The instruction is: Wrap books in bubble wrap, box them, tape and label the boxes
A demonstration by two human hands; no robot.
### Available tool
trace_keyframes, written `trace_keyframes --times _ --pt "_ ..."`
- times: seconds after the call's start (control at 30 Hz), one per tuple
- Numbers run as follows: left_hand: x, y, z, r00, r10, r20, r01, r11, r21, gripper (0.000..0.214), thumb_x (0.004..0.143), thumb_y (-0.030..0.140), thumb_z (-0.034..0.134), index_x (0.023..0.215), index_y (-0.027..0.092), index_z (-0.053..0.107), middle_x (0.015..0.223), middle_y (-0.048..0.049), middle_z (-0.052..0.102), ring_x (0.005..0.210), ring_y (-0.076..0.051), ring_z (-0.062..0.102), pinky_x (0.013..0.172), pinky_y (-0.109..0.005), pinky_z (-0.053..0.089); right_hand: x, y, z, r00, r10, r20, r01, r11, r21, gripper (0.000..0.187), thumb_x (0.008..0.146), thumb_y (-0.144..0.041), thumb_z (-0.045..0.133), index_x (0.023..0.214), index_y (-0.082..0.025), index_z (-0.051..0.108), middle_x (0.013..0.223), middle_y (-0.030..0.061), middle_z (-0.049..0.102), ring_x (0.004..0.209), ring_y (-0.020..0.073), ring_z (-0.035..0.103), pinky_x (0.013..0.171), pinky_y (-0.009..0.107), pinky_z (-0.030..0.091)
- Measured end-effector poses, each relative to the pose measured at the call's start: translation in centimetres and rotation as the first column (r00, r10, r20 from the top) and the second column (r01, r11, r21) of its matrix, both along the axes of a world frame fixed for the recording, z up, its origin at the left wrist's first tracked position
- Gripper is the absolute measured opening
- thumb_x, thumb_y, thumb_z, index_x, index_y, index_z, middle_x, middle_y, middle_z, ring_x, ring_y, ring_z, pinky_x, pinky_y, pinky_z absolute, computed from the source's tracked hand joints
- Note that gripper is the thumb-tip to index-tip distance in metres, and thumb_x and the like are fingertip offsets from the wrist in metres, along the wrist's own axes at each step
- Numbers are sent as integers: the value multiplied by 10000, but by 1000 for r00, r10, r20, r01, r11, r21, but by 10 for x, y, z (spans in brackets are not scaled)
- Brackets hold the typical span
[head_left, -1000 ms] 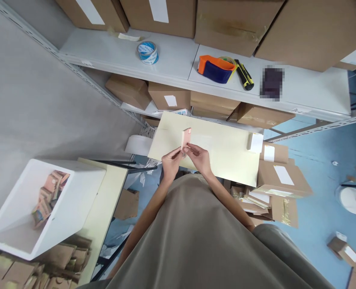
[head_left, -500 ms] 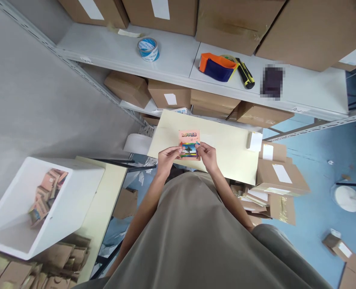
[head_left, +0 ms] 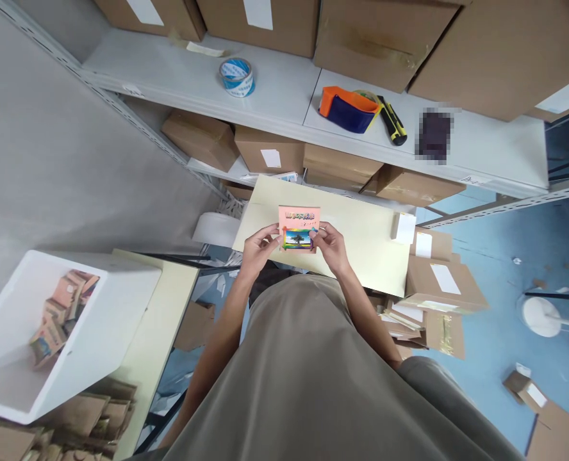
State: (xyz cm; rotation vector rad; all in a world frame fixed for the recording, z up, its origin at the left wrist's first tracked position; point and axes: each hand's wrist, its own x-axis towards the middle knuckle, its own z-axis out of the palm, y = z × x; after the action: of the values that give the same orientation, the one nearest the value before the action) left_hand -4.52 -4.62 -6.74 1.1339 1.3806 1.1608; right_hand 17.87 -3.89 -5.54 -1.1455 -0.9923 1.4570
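Note:
Both my hands hold a small pink box (head_left: 298, 228) with a colourful picture on its face, above a pale yellow table (head_left: 361, 246). My left hand (head_left: 259, 248) grips its left edge and my right hand (head_left: 331, 246) grips its right edge, fingers closed on it. The printed face is turned towards me.
A white bin (head_left: 97, 333) with several similar small boxes stands at the lower left. On the grey shelf (head_left: 284, 89) lie a roll of tape (head_left: 236, 77), an orange and blue tape dispenser (head_left: 349, 110) and a yellow utility knife (head_left: 392, 121). Cardboard boxes (head_left: 441, 282) are stacked to the right on the blue floor.
The pink box was edge-on between my fingers a second ago. It has turned so its printed face shows, and both hands now hold its sides.

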Motion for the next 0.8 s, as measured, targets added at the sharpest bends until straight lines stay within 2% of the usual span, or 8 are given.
trace_keyframes --times 0.07,0.17,0.27,0.37,0.47,0.6,0.7,0.8 --pt "-6 2 2 996 -71 -52 75 995 60 300 862 403 837 1096 218 803 1029 -55 804 765 -150 669 643 -264 490 2 1 4 998 42 38 -46 993 107 454 884 -651 830 1101 -258 757 1047 44 833 997 235 772 915 394 641" --pt "-12 5 11 984 -47 -172 88 968 236 43 901 271 764 913 232 774 1044 -67 797 956 -208 727 738 -304 520 6 2 11 983 92 158 -138 941 309 265 984 -550 768 1042 -298 826 1321 52 790 1413 283 642 1256 511 461" --pt "-15 9 21 965 24 -260 78 923 376 121 932 184 692 837 241 741 1072 -76 808 1074 -232 734 844 -360 536 8 3 15 965 94 244 -185 904 385 236 1048 -498 692 1006 -341 864 1407 27 756 1540 282 531 1334 552 354" --pt "-14 11 26 967 35 -254 67 923 379 95 934 178 707 860 238 716 1091 -74 820 1076 -231 753 840 -361 531 9 4 14 957 76 279 -183 907 380 260 1063 -502 661 1013 -364 875 1368 21 776 1510 280 564 1325 558 371" --pt "-12 10 24 984 32 -175 21 957 290 106 920 249 771 888 231 671 1061 -71 826 1038 -230 774 772 -326 522 10 5 7 954 38 299 -141 933 332 286 1053 -553 661 1109 -359 864 1275 26 810 1363 280 678 1290 552 412" --pt "-11 9 22 982 -42 -183 82 973 214 149 959 372 771 926 229 745 1022 -78 814 985 -220 760 772 -322 543 13 7 0 978 -30 204 -10 981 195 535 988 -598 744 1431 -302 704 1025 30 836 996 229 773 1001 428 611" --pt "-12 10 21 963 -143 -227 194 956 221 217 1029 379 677 1129 246 815 1161 -96 799 1059 -211 727 839 -326 559 18 10 0 988 -24 151 -1 987 159 491 982 -614 743 1324 -262 732 996 38 830 858 187 748 811 333 618" --pt "-11 13 20 961 -175 -212 222 949 223 270 1005 379 698 1212 256 820 1149 -87 791 939 -179 709 776 -298 554 25 13 1 991 21 135 -40 989 144 453 971 -647 737 1163 -241 794 1069 62 837 887 196 766 834 348 629"
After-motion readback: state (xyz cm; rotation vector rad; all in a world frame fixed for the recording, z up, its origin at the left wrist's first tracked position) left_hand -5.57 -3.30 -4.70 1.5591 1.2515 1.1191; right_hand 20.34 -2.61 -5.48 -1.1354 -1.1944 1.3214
